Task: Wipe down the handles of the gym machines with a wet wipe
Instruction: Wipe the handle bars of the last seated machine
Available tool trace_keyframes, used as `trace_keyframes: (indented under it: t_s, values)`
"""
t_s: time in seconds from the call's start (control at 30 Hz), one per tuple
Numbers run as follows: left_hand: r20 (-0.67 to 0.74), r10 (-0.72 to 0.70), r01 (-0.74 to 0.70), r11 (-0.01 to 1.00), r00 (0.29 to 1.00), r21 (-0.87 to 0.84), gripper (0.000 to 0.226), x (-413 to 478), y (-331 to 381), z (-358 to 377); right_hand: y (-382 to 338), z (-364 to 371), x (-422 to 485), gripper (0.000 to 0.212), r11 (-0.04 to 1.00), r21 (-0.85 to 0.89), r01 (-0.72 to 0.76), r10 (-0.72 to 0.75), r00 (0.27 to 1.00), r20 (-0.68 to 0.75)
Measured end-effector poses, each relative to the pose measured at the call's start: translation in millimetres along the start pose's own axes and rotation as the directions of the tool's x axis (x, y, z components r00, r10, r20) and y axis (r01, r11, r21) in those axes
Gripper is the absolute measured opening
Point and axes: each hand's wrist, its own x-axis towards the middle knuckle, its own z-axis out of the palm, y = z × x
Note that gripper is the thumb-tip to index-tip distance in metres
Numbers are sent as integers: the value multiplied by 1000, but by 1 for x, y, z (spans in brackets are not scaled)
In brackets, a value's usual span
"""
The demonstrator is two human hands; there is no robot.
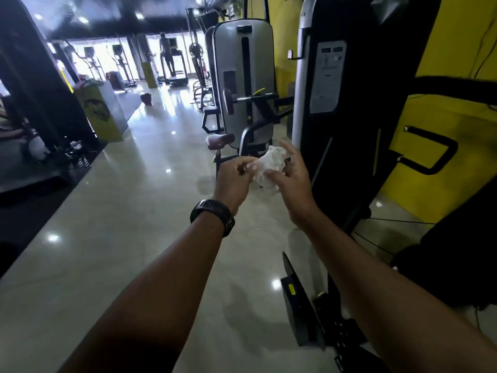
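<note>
A crumpled white wet wipe [269, 166] hangs in front of me at chest height, between both hands. My left hand [233, 179], with a black watch on its wrist, pinches the wipe's left edge. My right hand [291, 181] holds the right side, thumb against the wipe and fingers half spread. A black looped machine handle [430, 152] juts out at the right, about an arm's length beyond my right hand. A second machine further ahead has a bar with a dark grip [230, 101].
A tall black weight-stack machine [349, 103] stands close on the right before a yellow wall. A grey machine [242, 76] with a brown seat [220, 141] stands ahead. Glossy tiled floor [134, 211] runs down the middle. A black footplate [298, 300] lies low right. A person is on a distant treadmill [172, 68].
</note>
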Motion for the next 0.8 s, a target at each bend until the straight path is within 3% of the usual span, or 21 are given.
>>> trace_keyframes:
  t_s: [0.1, 0.2, 0.4, 0.5, 0.7, 0.8]
  values:
    - [-24, 47, -46, 997, 999, 55, 13, 36, -17, -8, 23, 15, 28, 31, 997, -63, -35, 33, 999, -34]
    - [-20, 119, -117, 988, 993, 105, 10, 80, -35, -11, 50, 25, 63, 16, 995, -95, -26, 16, 994, -105]
    - [165, 38, -44, 999, 986, 32, 14, 187, -52, 17, 86, 11, 153, 11, 995, -89, -53, 37, 983, -180]
    - [246, 66, -73, 997, 967, 16, 13, 232, -53, 46, 93, -5, 185, 13, 986, -161, -47, -3, 956, -293]
    - [440, 179, -169, 984, 880, -63, 14, 306, -66, 142, 117, -59, 234, 32, 974, -219, -65, -48, 879, -474]
    - [528, 209, -193, 977, 823, -87, 13, 341, -84, 190, 142, -86, 256, 28, 956, -281, -87, -97, 810, -579]
